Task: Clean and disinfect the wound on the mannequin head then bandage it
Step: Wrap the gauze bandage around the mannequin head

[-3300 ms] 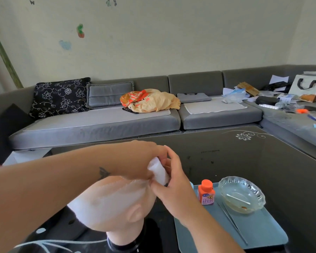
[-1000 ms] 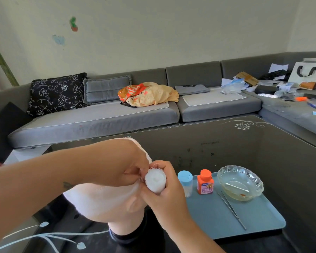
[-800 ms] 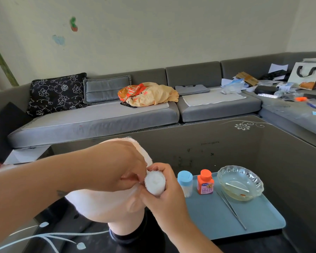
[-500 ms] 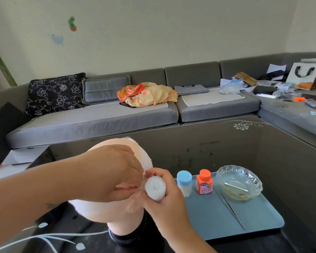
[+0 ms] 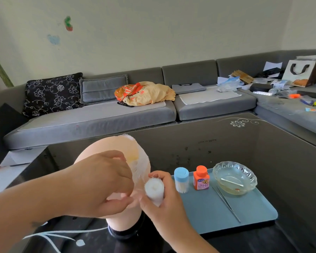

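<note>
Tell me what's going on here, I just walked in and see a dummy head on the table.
A person is bandaging the mannequin head. The right hand grips the gauze roll beside it, while the left hand holds the gauze against its side. A blue tray nearby holds two small bottles, tweezers and a glass dish.

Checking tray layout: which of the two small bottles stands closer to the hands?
The blue-capped bottle; the orange-capped bottle stands beyond it, nearer the glass bowl.

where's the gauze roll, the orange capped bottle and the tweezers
gauze roll (image 5: 154, 190): head view, on its frayed round end.
orange capped bottle (image 5: 201, 181): head view, on its label.
tweezers (image 5: 226, 205): head view, midway along the thin metal arms.
</note>
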`<state>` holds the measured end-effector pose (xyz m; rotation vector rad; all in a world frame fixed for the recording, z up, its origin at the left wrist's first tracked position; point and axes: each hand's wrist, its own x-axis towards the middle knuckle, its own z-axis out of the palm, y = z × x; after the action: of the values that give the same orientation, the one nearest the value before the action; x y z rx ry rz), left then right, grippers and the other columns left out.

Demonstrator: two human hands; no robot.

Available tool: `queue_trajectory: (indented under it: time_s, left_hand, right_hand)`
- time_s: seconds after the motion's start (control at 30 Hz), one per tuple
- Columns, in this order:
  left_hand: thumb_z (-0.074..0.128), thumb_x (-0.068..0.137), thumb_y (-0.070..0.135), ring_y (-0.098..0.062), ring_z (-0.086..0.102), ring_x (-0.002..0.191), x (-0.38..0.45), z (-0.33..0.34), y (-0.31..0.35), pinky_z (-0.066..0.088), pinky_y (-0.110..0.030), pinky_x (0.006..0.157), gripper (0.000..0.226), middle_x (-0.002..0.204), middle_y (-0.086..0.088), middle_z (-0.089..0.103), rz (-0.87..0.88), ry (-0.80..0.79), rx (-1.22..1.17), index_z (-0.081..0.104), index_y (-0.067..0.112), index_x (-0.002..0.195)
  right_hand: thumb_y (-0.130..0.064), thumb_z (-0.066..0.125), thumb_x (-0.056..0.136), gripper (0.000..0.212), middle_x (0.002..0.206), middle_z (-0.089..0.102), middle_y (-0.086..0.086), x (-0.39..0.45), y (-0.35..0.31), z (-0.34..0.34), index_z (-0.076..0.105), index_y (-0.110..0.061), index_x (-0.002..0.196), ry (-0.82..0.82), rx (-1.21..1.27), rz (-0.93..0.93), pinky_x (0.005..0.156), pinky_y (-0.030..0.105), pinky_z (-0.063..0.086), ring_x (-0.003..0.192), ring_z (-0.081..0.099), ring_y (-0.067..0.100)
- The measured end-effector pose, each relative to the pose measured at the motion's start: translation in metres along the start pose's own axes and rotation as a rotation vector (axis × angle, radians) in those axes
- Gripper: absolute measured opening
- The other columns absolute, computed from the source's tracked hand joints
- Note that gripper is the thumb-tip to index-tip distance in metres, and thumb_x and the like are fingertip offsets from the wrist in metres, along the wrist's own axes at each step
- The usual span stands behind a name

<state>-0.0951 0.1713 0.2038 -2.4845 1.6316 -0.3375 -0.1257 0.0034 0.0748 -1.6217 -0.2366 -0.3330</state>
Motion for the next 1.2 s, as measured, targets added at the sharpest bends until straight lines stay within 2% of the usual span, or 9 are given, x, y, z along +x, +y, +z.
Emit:
queue_trajectory:
  time_s: [0.1, 0.2, 0.27, 0.4, 0.5, 0.67, 0.83, 0.97, 1.2]
  left_hand:
    - [0.055, 0.09, 0.041, -0.015, 0.053, 0.062, -0.002, 0.003, 0.014, 0.046, -0.029, 0.078, 0.025, 0.068, 0.011, 0.059, -0.036, 0.07, -0.001, 0.059, 0.028, 0.068]
    - [0.062, 0.084, 0.039, -0.014, 0.043, 0.052, -0.001, 0.014, 0.036, 0.044, -0.025, 0.055, 0.018, 0.068, 0.012, 0.056, -0.113, 0.18, -0.007, 0.058, 0.029, 0.07]
    - [0.067, 0.08, 0.037, -0.011, 0.042, 0.051, 0.001, 0.023, 0.048, 0.043, -0.024, 0.051, 0.017, 0.067, 0.013, 0.055, -0.175, 0.231, -0.034, 0.059, 0.028, 0.069]
    - [0.062, 0.08, 0.038, -0.008, 0.048, 0.053, 0.004, 0.038, 0.066, 0.043, -0.022, 0.049, 0.013, 0.07, 0.014, 0.057, -0.258, 0.236, -0.14, 0.061, 0.028, 0.072]
    - [0.055, 0.08, 0.048, -0.001, 0.05, 0.058, 0.014, 0.052, 0.08, 0.048, -0.02, 0.048, 0.014, 0.079, 0.019, 0.056, -0.431, 0.252, -0.254, 0.05, 0.037, 0.087]
    - [0.043, 0.068, 0.063, 0.011, 0.053, 0.099, 0.048, 0.091, 0.095, 0.047, -0.013, 0.071, 0.037, 0.105, 0.035, 0.048, -0.76, 0.343, -0.641, 0.039, 0.049, 0.101]
    - [0.057, 0.062, 0.061, -0.001, 0.064, 0.086, 0.076, 0.127, 0.099, 0.054, -0.02, 0.076, 0.042, 0.103, 0.022, 0.056, -0.893, 0.364, -1.044, 0.048, 0.049, 0.101]
    - [0.064, 0.071, 0.048, -0.001, 0.065, 0.079, 0.096, 0.15, 0.103, 0.052, -0.021, 0.076, 0.031, 0.106, 0.017, 0.062, -0.942, 0.326, -1.12, 0.055, 0.041, 0.1]
    - [0.066, 0.086, 0.024, 0.01, 0.063, 0.08, 0.117, 0.187, 0.108, 0.041, -0.002, 0.065, 0.022, 0.101, 0.019, 0.065, -1.006, 0.275, -1.196, 0.054, 0.037, 0.099]
  right_hand:
    - [-0.029, 0.063, 0.071, 0.043, 0.106, 0.054, -0.01, -0.005, -0.001, -0.008, 0.045, -0.03, 0.11, -0.075, 0.01, 0.002, 0.084, 0.022, 0.048, 0.1, 0.055, 0.007]
    - [-0.005, 0.056, 0.078, 0.041, 0.099, 0.052, -0.006, -0.01, 0.0, -0.02, 0.042, -0.024, 0.111, -0.147, 0.041, 0.012, 0.073, 0.011, 0.044, 0.083, 0.054, -0.002]
    - [-0.003, 0.052, 0.08, 0.04, 0.092, 0.051, -0.008, -0.013, 0.001, -0.028, 0.04, -0.026, 0.11, -0.183, 0.037, 0.035, 0.066, 0.009, 0.042, 0.073, 0.051, -0.004]
    - [-0.006, 0.052, 0.081, 0.038, 0.096, 0.049, -0.008, -0.017, 0.007, -0.041, 0.038, -0.028, 0.108, -0.19, 0.004, 0.054, 0.066, 0.014, 0.045, 0.074, 0.048, -0.003]
    - [-0.009, 0.052, 0.08, 0.039, 0.092, 0.05, -0.01, -0.017, 0.013, -0.051, 0.039, -0.036, 0.105, -0.173, -0.011, 0.075, 0.061, 0.015, 0.044, 0.069, 0.048, -0.002]
    - [-0.028, 0.062, 0.071, 0.039, 0.095, 0.053, -0.009, -0.015, 0.033, -0.07, 0.042, -0.039, 0.103, -0.085, -0.031, 0.099, 0.068, 0.024, 0.044, 0.081, 0.052, 0.01]
    - [-0.035, 0.07, 0.07, 0.041, 0.103, 0.062, -0.014, -0.014, 0.056, -0.089, 0.051, -0.033, 0.106, -0.036, -0.056, 0.096, 0.076, 0.028, 0.052, 0.093, 0.06, 0.009]
    - [-0.029, 0.068, 0.07, 0.042, 0.106, 0.062, -0.022, -0.009, 0.072, -0.102, 0.051, -0.043, 0.105, 0.03, -0.2, 0.111, 0.068, 0.015, 0.044, 0.091, 0.058, 0.004]
    - [-0.01, 0.07, 0.073, 0.047, 0.1, 0.064, -0.024, -0.004, 0.097, -0.115, 0.053, -0.043, 0.1, 0.023, -0.276, 0.224, 0.078, 0.039, 0.054, 0.086, 0.06, 0.004]
